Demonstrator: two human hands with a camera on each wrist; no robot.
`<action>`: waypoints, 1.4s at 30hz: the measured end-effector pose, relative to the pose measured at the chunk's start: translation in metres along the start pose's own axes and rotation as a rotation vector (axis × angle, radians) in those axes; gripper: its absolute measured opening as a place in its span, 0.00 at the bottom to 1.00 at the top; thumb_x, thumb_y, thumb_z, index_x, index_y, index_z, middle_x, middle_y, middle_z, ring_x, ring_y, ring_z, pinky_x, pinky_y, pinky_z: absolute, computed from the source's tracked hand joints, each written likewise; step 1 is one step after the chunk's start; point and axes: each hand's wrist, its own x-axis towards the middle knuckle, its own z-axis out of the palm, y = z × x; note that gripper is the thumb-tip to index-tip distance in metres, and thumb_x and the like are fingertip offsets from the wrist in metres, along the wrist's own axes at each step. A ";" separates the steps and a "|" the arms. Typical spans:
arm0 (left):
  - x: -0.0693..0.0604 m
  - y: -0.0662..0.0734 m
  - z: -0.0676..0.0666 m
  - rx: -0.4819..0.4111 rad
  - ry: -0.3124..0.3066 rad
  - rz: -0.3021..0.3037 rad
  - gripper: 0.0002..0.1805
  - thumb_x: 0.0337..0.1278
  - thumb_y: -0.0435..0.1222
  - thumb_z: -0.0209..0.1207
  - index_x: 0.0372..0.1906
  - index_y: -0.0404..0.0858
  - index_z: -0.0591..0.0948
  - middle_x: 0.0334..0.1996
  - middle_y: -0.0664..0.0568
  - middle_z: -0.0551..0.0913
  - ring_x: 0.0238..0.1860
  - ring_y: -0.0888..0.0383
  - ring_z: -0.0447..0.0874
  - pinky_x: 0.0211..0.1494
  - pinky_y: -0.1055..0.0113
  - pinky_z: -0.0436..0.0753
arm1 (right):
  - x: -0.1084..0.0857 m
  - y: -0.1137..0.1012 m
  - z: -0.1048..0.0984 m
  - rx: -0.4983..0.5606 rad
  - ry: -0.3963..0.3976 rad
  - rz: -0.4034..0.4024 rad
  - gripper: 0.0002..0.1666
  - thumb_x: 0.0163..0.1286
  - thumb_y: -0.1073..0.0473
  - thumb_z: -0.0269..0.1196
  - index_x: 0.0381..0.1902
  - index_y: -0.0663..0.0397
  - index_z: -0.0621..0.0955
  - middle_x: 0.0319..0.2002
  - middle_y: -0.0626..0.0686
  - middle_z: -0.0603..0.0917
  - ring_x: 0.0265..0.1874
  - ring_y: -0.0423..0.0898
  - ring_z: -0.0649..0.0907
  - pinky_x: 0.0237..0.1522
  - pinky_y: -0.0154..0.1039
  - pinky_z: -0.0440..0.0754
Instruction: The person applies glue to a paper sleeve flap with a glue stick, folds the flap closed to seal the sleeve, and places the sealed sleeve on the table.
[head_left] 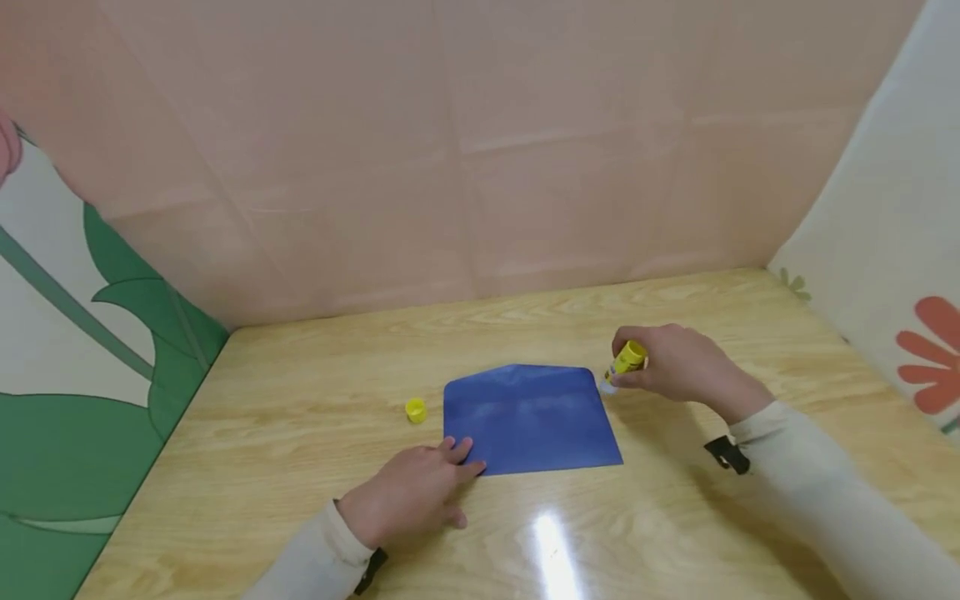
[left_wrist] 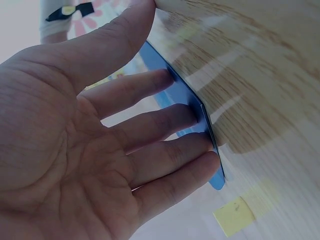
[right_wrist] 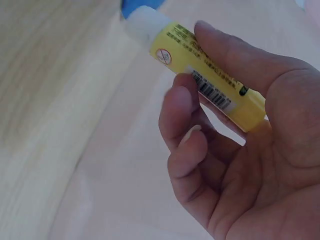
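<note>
A blue envelope (head_left: 532, 425) lies on the wooden table with its flap unfolded toward the back. My left hand (head_left: 416, 492) rests its fingertips on the envelope's near left corner; in the left wrist view the fingers (left_wrist: 160, 120) are spread and nearly straight. My right hand (head_left: 678, 367) holds a yellow glue stick (right_wrist: 210, 75) between thumb and fingers, tilted, its white tip uncapped. That tip is at the envelope's right edge by the flap; whether it touches the paper I cannot tell. Left of the envelope stands the yellow cap (head_left: 416, 410).
The wooden table (head_left: 300, 450) meets a pinkish cloth backdrop (head_left: 465, 167) at its far edge. A panel with green leaves (head_left: 67, 450) borders the left side, and a white panel with a red flower (head_left: 933, 358) the right.
</note>
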 end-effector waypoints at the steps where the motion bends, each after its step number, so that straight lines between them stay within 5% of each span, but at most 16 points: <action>1: 0.000 0.000 0.000 0.003 0.000 0.003 0.37 0.55 0.56 0.66 0.70 0.50 0.73 0.72 0.43 0.69 0.71 0.45 0.71 0.65 0.56 0.79 | -0.001 0.001 -0.002 0.008 0.011 0.005 0.18 0.58 0.46 0.73 0.42 0.43 0.80 0.23 0.46 0.80 0.22 0.44 0.75 0.24 0.38 0.71; 6: 0.001 0.000 -0.001 0.010 0.004 0.007 0.38 0.54 0.56 0.66 0.70 0.50 0.73 0.72 0.44 0.69 0.71 0.46 0.71 0.64 0.57 0.80 | -0.007 -0.009 0.000 0.082 0.038 -0.032 0.16 0.60 0.47 0.72 0.40 0.40 0.77 0.23 0.46 0.81 0.20 0.42 0.74 0.22 0.37 0.69; 14: 0.003 0.000 -0.001 0.005 0.015 0.000 0.37 0.55 0.56 0.66 0.69 0.49 0.74 0.72 0.43 0.69 0.71 0.45 0.71 0.66 0.55 0.78 | -0.021 -0.049 0.035 0.178 0.045 -0.310 0.15 0.65 0.47 0.69 0.41 0.39 0.73 0.29 0.37 0.81 0.23 0.31 0.74 0.26 0.29 0.74; 20: 0.006 0.004 -0.001 -0.015 0.005 -0.009 0.36 0.57 0.56 0.64 0.70 0.49 0.74 0.73 0.44 0.67 0.72 0.46 0.70 0.67 0.55 0.77 | -0.035 -0.062 0.051 0.054 0.139 -0.568 0.18 0.71 0.45 0.62 0.54 0.42 0.75 0.37 0.35 0.81 0.30 0.29 0.78 0.31 0.28 0.80; 26: 0.008 0.003 -0.003 0.002 0.045 0.008 0.35 0.57 0.55 0.64 0.68 0.48 0.75 0.72 0.44 0.69 0.71 0.46 0.71 0.67 0.56 0.78 | -0.041 -0.064 0.055 -0.039 0.249 -0.829 0.16 0.70 0.47 0.64 0.55 0.34 0.79 0.37 0.34 0.78 0.31 0.30 0.78 0.34 0.27 0.79; 37: 0.008 0.006 -0.007 0.074 0.076 0.034 0.33 0.56 0.56 0.66 0.66 0.48 0.78 0.70 0.45 0.73 0.68 0.48 0.75 0.66 0.57 0.78 | -0.043 -0.066 0.054 0.005 0.253 -0.897 0.13 0.70 0.48 0.65 0.50 0.37 0.79 0.43 0.33 0.83 0.39 0.31 0.84 0.41 0.27 0.82; 42: 0.012 0.003 -0.010 0.107 0.183 0.089 0.25 0.58 0.51 0.67 0.58 0.48 0.84 0.60 0.47 0.82 0.57 0.52 0.83 0.58 0.60 0.83 | -0.045 -0.067 0.050 0.035 0.263 -0.852 0.13 0.69 0.48 0.66 0.50 0.36 0.80 0.43 0.31 0.82 0.38 0.29 0.83 0.41 0.26 0.81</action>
